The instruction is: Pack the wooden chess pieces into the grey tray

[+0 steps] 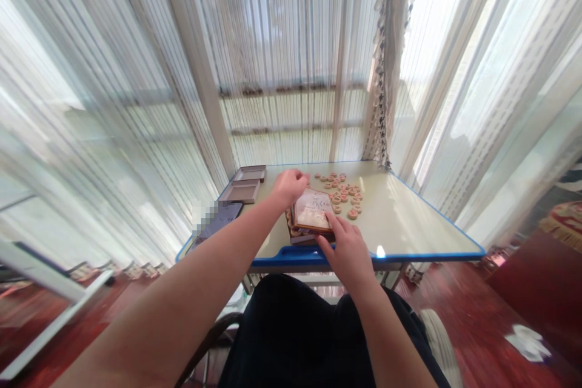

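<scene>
Clamps right hand (349,247) on printed cover (313,207) at near edge. Bunches left hand (291,185) near wooden discs (353,214); cannot tell its grip.

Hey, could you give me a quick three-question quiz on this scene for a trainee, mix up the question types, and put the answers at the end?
1. Multiple choice: what colour is the edging of the table? A red, B blue, C black.

2. True or false: several round pieces lie scattered on the table.

3. Short answer: which of the person's hands is at the near right corner of the printed cover?

Key:
1. B, blue.
2. True.
3. The right hand.
</scene>
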Motion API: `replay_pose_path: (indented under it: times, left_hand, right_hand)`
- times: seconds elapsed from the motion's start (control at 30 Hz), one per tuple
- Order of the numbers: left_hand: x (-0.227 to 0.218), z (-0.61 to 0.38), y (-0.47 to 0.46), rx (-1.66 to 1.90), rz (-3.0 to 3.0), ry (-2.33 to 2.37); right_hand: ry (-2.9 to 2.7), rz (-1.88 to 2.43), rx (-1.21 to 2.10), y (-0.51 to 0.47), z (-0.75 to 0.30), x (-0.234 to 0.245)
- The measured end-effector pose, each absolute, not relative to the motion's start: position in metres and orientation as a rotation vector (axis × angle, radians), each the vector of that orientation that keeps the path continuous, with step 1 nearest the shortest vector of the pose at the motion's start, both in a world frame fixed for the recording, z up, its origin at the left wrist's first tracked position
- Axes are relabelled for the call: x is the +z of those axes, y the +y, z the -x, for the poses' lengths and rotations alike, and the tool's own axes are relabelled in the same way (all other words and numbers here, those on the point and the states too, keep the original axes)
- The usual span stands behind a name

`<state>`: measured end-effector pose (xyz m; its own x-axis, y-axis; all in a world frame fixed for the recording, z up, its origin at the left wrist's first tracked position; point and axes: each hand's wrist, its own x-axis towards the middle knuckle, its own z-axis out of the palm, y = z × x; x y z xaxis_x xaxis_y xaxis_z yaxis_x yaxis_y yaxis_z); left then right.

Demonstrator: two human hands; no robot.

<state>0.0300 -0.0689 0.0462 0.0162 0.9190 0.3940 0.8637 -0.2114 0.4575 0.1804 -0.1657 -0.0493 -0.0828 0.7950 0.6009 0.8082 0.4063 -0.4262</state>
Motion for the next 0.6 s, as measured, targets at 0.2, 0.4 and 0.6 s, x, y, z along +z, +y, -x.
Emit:
replay_pose_path:
  times: [0.2, 0.4, 0.6]
  left_hand:
    - [0.051, -0.031, -0.066, 1.266, -2.109, 1.654]
    - [0.03, -0.018, -0.071, 1.413, -1.96, 1.666]
    - [-0.012, 0.013, -0.082, 0.95, -2.19, 1.638]
  right_hand:
    - [-1.681, 1.293, -0.024, -0.165, -0.18, -0.051]
    - [-1.499, 1.245, 0.059, -0.163, -0.184, -0.048]
    - [-1.445, 1.205, 0.125, -0.165, -0.186, -0.049]
